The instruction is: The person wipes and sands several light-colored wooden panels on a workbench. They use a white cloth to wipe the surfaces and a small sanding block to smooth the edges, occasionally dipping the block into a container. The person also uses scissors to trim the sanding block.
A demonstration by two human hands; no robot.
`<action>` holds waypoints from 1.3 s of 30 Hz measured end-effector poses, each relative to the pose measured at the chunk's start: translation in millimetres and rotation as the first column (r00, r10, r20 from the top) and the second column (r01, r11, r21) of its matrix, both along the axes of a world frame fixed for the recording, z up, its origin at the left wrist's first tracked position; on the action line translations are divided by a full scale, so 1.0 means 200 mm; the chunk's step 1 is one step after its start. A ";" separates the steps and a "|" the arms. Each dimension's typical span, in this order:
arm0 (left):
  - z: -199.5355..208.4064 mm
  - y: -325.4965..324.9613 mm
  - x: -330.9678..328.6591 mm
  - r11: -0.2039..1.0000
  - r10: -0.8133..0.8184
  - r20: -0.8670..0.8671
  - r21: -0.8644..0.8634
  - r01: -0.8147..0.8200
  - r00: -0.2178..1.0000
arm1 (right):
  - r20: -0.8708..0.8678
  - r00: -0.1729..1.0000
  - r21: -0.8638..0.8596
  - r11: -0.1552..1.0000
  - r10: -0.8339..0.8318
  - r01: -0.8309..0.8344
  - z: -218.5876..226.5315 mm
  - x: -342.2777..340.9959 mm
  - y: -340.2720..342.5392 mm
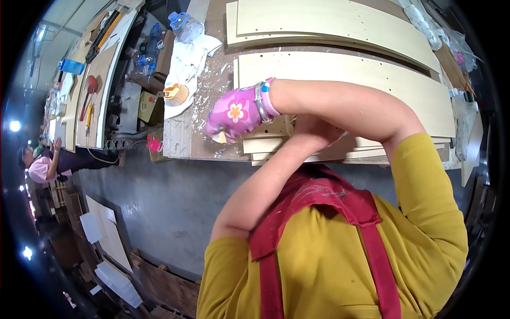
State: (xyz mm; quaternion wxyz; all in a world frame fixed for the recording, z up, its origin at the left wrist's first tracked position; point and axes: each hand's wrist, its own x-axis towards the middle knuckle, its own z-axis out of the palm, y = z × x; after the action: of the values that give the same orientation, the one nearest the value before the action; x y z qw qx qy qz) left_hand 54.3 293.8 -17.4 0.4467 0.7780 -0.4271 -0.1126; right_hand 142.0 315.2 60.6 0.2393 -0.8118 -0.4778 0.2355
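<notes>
My right arm reaches across to the left. Its hand point(236, 113), in a pink glove with a flower print and a band at the wrist, is closed near the left ends of the boards. A small pale yellowish bit shows at its fingers; what it is cannot be made out. My left hand point(317, 127) crosses beneath the right forearm, over the near boards, its fingers mostly hidden. Pale drilled boards point(340, 66) lie stacked under my arms on the workbench point(204, 119). More narrow boards point(265, 144) lie along the near edge.
Left on the bench, a white cloth point(191, 58) bears a clear bottle point(186, 26) and a small tub of orange-tan paste point(175, 94). Another board stack point(329, 24) lies behind. A side bench point(101, 85) holds tools. A person in pink point(45, 165) stands at far left.
</notes>
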 end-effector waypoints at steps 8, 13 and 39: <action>0.08 0.01 0.01 0.997 0.025 0.024 0.071 -0.027 0.999 | 0.070 0.989 0.026 0.991 0.132 -0.134 -0.07 0.11 0.03; 0.07 0.01 0.02 0.999 0.028 0.077 0.025 -0.030 0.997 | 0.006 0.994 0.031 0.994 0.107 -0.107 -0.08 0.12 0.00; -0.01 0.02 0.02 0.990 0.016 0.238 -0.138 0.017 0.971 | 0.258 0.499 0.101 0.537 -0.827 0.837 -0.16 0.39 -0.36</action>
State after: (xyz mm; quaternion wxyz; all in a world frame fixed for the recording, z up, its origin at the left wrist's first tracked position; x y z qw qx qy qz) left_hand 58.0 297.4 -20.3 0.4454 0.7527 -0.4847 0.0119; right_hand 219.4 243.8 28.1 0.2391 -0.9695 -0.0521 -0.0148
